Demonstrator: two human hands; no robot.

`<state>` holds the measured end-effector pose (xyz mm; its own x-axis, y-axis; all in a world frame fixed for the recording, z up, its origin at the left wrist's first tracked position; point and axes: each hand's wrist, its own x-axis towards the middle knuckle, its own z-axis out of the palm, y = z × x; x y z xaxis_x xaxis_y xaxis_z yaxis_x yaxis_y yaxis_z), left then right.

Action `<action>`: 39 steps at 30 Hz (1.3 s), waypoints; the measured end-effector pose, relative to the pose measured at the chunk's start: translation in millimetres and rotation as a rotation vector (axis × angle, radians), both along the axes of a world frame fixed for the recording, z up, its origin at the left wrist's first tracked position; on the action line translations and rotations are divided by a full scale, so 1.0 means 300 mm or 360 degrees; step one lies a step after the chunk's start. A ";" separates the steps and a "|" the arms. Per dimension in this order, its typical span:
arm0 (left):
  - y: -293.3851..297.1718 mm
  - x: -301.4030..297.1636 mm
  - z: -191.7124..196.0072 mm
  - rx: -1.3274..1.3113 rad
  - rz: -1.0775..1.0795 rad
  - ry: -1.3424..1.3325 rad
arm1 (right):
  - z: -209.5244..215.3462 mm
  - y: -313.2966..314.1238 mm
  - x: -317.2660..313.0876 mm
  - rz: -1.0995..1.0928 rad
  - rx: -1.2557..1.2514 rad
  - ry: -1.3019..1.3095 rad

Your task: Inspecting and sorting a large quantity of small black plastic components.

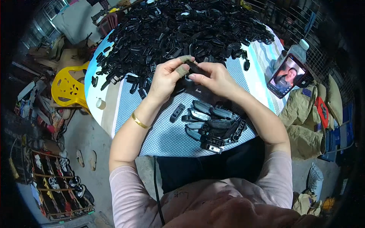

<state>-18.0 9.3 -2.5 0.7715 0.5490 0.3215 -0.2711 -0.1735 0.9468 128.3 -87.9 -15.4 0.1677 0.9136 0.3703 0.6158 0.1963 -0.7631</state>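
Both of my hands meet over the table at the near edge of the heap: the thumb and fingers of my left hand (164, 79) and my right hand (218, 78) are clamped on one small black piece (195, 68), which my fingertips partly cover, so I cannot tell its full shape. Tan wraps (183, 70) go round two of my left digits, and a gold bangle (139, 121) sits on that wrist. Beyond my hands spreads the heap of black plastic parts (178, 34). Nearer me, between my forearms, a smaller cluster of parts (218, 123) lies on the patterned cloth (161, 138), with a single part (177, 113) just to its left. A small white cup (100, 104) stands near the left edge; at the right, a lit phone (288, 76) leans in front of a clear bottle (298, 51).
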 end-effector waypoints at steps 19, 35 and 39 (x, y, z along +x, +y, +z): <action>-0.080 0.026 -0.064 0.1114 -0.0562 0.0483 | 0.086 -0.054 0.190 0.0584 -0.1136 -0.0669; -0.056 0.123 -0.129 0.2002 -0.0032 0.0474 | 0.028 0.159 0.229 -0.0283 0.0398 -0.0722; -0.037 0.118 -0.145 0.2126 0.0114 0.0387 | 0.028 0.283 0.165 -0.0223 0.0572 -0.1587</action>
